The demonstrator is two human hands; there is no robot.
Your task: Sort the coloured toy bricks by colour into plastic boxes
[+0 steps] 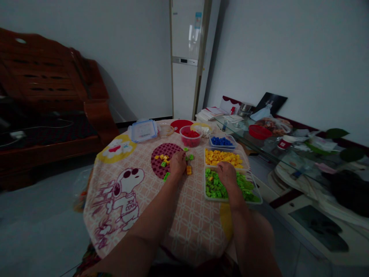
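My left hand [178, 163] rests low over the cloth with its fingers curled together; what they grip, if anything, is hidden. Right of it lie an orange brick [188, 170] and a few green bricks [191, 157]. Yellow bricks [162, 157] and a green brick [166, 176] lie on its left. My right hand [226, 173] reaches over a divided clear box [205, 198], fingers pinched at the divider. Yellow bricks [221, 157] fill the far compartment, green bricks [215, 187] the near one. Anything between those fingertips is too small to make out.
On the round table's patterned cloth [196, 215] stand a tub of red pieces [190, 139], a box of blue pieces [221, 141] and a blue-rimmed lid [144, 130]. A cluttered glass table [259, 144] borders the right side. A wooden bench [52, 84] stands left.
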